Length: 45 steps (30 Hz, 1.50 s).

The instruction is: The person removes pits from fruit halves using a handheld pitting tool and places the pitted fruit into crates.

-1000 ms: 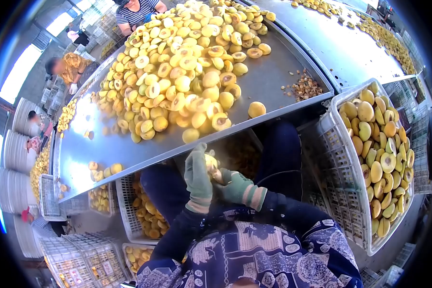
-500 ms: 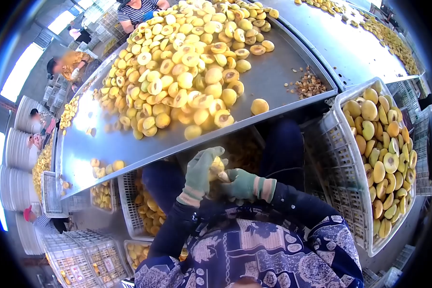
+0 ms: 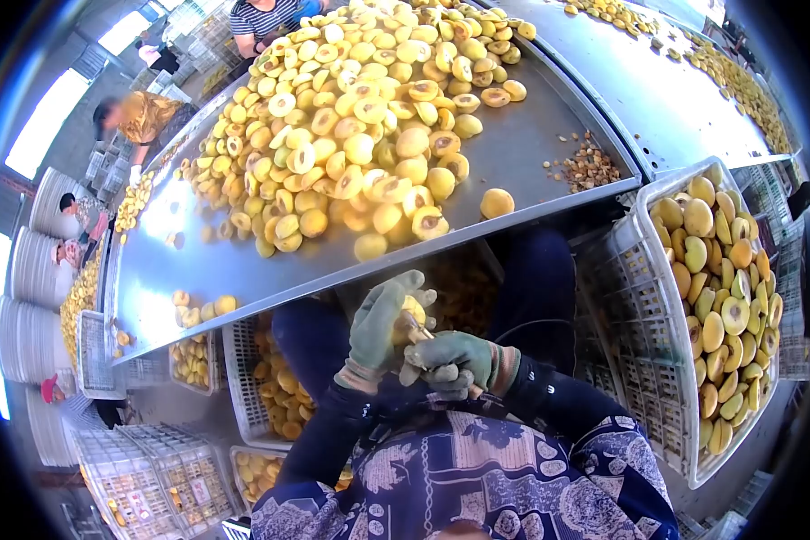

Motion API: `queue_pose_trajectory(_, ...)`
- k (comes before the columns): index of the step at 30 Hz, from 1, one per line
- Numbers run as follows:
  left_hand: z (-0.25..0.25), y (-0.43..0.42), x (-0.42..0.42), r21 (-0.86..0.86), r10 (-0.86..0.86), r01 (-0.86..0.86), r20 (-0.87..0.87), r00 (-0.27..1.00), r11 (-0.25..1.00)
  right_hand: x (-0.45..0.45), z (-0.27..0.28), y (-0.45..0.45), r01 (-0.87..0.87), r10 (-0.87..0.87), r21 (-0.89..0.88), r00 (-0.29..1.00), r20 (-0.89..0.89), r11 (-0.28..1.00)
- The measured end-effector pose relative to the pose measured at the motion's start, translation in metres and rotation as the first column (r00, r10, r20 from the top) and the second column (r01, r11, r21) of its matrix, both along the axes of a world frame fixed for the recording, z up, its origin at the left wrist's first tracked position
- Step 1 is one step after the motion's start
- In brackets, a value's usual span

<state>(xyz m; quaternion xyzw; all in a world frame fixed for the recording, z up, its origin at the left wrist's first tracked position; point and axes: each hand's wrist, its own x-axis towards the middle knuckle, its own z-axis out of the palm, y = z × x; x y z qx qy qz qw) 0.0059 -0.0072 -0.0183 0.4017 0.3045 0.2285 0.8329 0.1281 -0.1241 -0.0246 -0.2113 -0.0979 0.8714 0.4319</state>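
Note:
My left hand (image 3: 380, 326), in a grey-green glove, is closed around a yellow fruit (image 3: 413, 310) below the table's near edge. Just right of it, my right hand (image 3: 454, 362), gloved too, grips a small tool with a pale handle (image 3: 473, 391); its tip meets the fruit. A large heap of halved yellow fruit (image 3: 360, 135) covers much of the metal table (image 3: 270, 279). One fruit (image 3: 497, 203) lies apart near the edge.
A white crate (image 3: 639, 297) full of fruit halves stands at the right. Another crate (image 3: 243, 387) is below the table at left. Pits (image 3: 589, 166) lie in the table's right corner. A person in a striped shirt (image 3: 263, 20) is across the table; other people are at the left.
The fingers of my right hand have curled and turned, and the tool's handle now shows. The view has shifted slightly, so the table and heap appear further right.

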Motion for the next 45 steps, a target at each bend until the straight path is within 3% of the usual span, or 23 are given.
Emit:
queue_pose_trajectory(1, -0.005, 0.000, -0.002, 0.002, 0.004, -0.004, -0.017, 1.000, 1.000, -0.002, 0.004, 0.000, -0.012, 0.012, -0.006, 1.000, -0.003, 1.000)
queue_pose_trajectory(2, -0.007, 0.001, -0.004, 0.006, 0.003, -0.003, -0.036, 0.999, 1.000, -0.004, 0.011, 0.001, -0.002, 0.006, -0.023, 0.987, 0.159, 1.000)
queue_pose_trajectory(5, -0.014, -0.003, -0.003, 0.034, 0.078, -0.075, -0.080, 0.994, 0.997, -0.005, 0.017, 0.006, -0.010, 0.013, -0.012, 0.977, 0.215, 1.000)
queue_pose_trajectory(6, -0.012, -0.005, -0.001, 0.069, 0.120, -0.115, -0.076, 0.990, 0.991, 0.000, 0.011, 0.006, -0.083, 0.090, -0.049, 0.983, 0.161, 0.995)
queue_pose_trajectory(9, -0.008, -0.009, 0.005, 0.098, 0.242, -0.238, -0.029, 0.970, 0.966, -0.011, -0.013, 0.006, 0.016, -0.010, 0.015, 0.942, -0.336, 1.000)
queue_pose_trajectory(13, -0.001, -0.016, 0.010, 0.067, 0.337, -0.333, -0.071, 0.939, 0.941, -0.022, -0.026, 0.010, 0.038, -0.011, 0.037, 0.832, -0.555, 0.999)
queue_pose_trajectory(16, 0.004, -0.009, 0.005, -0.001, 0.240, -0.244, -0.167, 0.956, 0.970, -0.015, -0.014, 0.008, 0.012, -0.009, 0.007, 0.947, -0.322, 1.000)
queue_pose_trajectory(17, 0.000, -0.008, 0.002, -0.005, 0.193, -0.197, -0.187, 0.963, 0.980, -0.008, -0.001, 0.008, -0.044, 0.044, -0.019, 0.998, 0.042, 0.999)
queue_pose_trajectory(19, 0.001, -0.005, -0.001, -0.055, 0.139, -0.152, -0.190, 0.972, 0.987, -0.007, 0.011, 0.012, -0.015, 0.025, -0.049, 0.980, 0.199, 0.999)
queue_pose_trajectory(22, -0.007, -0.003, 0.000, -0.016, 0.176, -0.179, -0.094, 0.980, 0.984, -0.008, -0.020, 0.014, -0.077, 0.059, -0.030, 0.918, -0.393, 0.997)
queue_pose_trajectory(25, -0.007, -0.010, 0.006, 0.067, 0.335, -0.330, -0.064, 0.940, 0.941, -0.022, -0.027, 0.015, 0.024, -0.008, 0.020, 0.821, -0.571, 1.000)
queue_pose_trajectory(29, -0.013, -0.010, 0.004, 0.039, 0.353, -0.351, -0.074, 0.933, 0.936, -0.037, -0.035, 0.015, 0.098, -0.026, 0.045, 0.626, -0.779, 0.994)
queue_pose_trajectory(32, -0.012, -0.010, 0.008, 0.049, 0.362, -0.360, -0.018, 0.932, 0.931, -0.042, -0.038, 0.019, 0.159, -0.008, 0.104, 0.583, -0.812, 0.982)
queue_pose_trajectory(34, -0.016, -0.001, 0.005, 0.039, 0.290, -0.289, -0.003, 0.957, 0.956, -0.039, -0.035, 0.016, 0.126, -0.041, 0.057, 0.660, -0.750, 0.990)
queue_pose_trajectory(35, -0.018, -0.003, 0.007, 0.026, 0.348, -0.347, -0.016, 0.937, 0.937, -0.035, -0.033, 0.017, 0.110, -0.048, 0.040, 0.697, -0.715, 0.993)
queue_pose_trajectory(37, 0.003, -0.009, 0.012, -0.100, 0.420, -0.425, -0.069, 0.905, 0.900, -0.021, -0.024, 0.016, 0.037, -0.032, 0.006, 0.929, -0.368, 0.999)
queue_pose_trajectory(39, -0.004, -0.007, 0.011, -0.012, 0.404, -0.406, -0.078, 0.912, 0.914, -0.010, -0.006, 0.016, -0.016, 0.015, -0.050, 1.000, -0.009, 0.999)
queue_pose_trajectory(40, -0.004, -0.004, 0.008, 0.003, 0.375, -0.375, -0.071, 0.924, 0.927, -0.010, -0.001, 0.016, 0.015, -0.013, -0.026, 0.998, 0.067, 1.000)
queue_pose_trajectory(41, -0.006, 0.001, 0.006, 0.019, 0.341, -0.341, -0.064, 0.938, 0.940, -0.014, -0.003, 0.017, 0.072, -0.085, 0.048, 0.920, 0.382, 0.996)
queue_pose_trajectory(42, -0.011, 0.003, 0.003, 0.058, 0.312, -0.309, -0.064, 0.948, 0.949, -0.023, -0.008, 0.016, 0.108, -0.170, 0.135, 0.742, 0.648, 0.985)
queue_pose_trajectory(43, -0.017, 0.005, 0.001, 0.095, 0.277, -0.270, -0.065, 0.959, 0.958, -0.032, -0.016, 0.014, 0.117, -0.254, 0.225, 0.482, 0.839, 0.967)
queue_pose_trajectory(44, -0.021, 0.004, 0.001, 0.129, 0.241, -0.231, -0.068, 0.968, 0.964, -0.039, -0.036, 0.011, 0.075, -0.421, 0.415, 0.189, 0.887, 0.907)
queue_pose_trajectory(45, -0.021, 0.000, 0.003, 0.103, 0.275, -0.268, -0.069, 0.959, 0.958, -0.033, -0.023, 0.011, 0.133, -0.262, 0.225, 0.483, 0.835, 0.965)
